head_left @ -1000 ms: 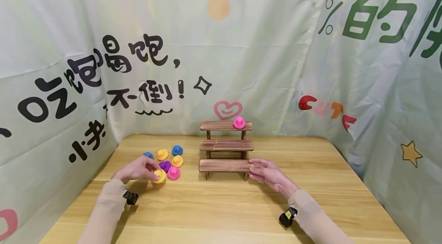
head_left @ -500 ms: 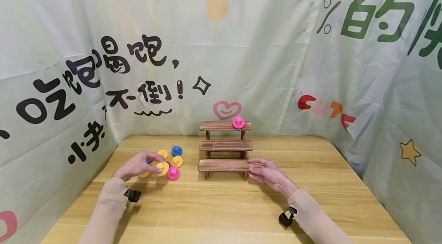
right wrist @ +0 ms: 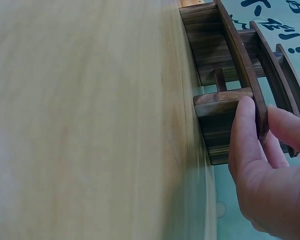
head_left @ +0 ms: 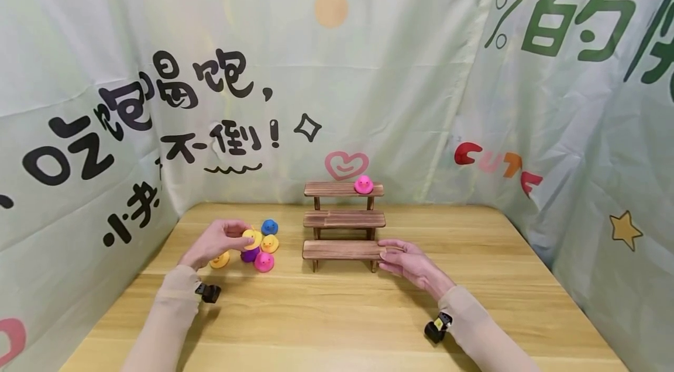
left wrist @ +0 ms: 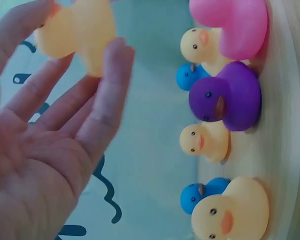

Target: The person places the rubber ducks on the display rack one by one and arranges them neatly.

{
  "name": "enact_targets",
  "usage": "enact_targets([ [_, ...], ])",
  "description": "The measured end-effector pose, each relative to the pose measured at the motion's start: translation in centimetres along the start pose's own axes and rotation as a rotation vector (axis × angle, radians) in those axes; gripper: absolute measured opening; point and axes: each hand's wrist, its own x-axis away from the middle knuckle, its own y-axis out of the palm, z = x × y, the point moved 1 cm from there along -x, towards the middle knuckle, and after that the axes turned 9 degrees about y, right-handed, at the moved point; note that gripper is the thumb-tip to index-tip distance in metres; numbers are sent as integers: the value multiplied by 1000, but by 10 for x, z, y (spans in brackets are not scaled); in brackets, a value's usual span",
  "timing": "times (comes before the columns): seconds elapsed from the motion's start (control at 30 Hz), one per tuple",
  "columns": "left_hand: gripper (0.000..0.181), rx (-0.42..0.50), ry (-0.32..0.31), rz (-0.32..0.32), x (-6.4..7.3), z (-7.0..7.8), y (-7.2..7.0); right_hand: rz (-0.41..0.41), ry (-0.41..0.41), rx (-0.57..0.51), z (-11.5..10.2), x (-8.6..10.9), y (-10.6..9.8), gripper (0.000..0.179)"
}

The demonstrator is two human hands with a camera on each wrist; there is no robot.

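My left hand (head_left: pixel 223 238) pinches a yellow rubber duck (head_left: pixel 252 237) between thumb and fingers. In the left wrist view this duck (left wrist: pixel 80 32) hangs above the table, well off the other ducks. My right hand (head_left: pixel 413 265) grips the right end of the lowest step of a three-step wooden stand (head_left: pixel 342 250). Thumb and fingers lie on opposite faces of that step (right wrist: pixel 247 75) in the right wrist view. A pink rubber duck (head_left: pixel 363 185) sits on the top step, towards its right end.
Left of the stand several rubber ducks sit on the table (head_left: pixel 326 313): a purple duck (left wrist: pixel 230 97), a pink duck (head_left: pixel 264 262), a blue duck (head_left: pixel 270 227) and yellow ones, including a yellow duck (head_left: pixel 220 259) by my left wrist. A printed curtain (head_left: pixel 400 68) encloses the table's back and sides.
My left hand has lifted the yellow duck from the front of the group and carried it up and slightly right, over the others. The right hand keeps its hold on the stand.
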Motion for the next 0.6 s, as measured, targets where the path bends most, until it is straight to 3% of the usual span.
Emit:
enact_targets([
  [0.27, 45, 19, 114, 113, -10, 0, 11, 7, 6, 6, 1, 1, 1, 46],
  [0.6, 43, 31, 132, 200, -24, 13, 20, 10, -1, 0, 0, -1, -2, 46],
])
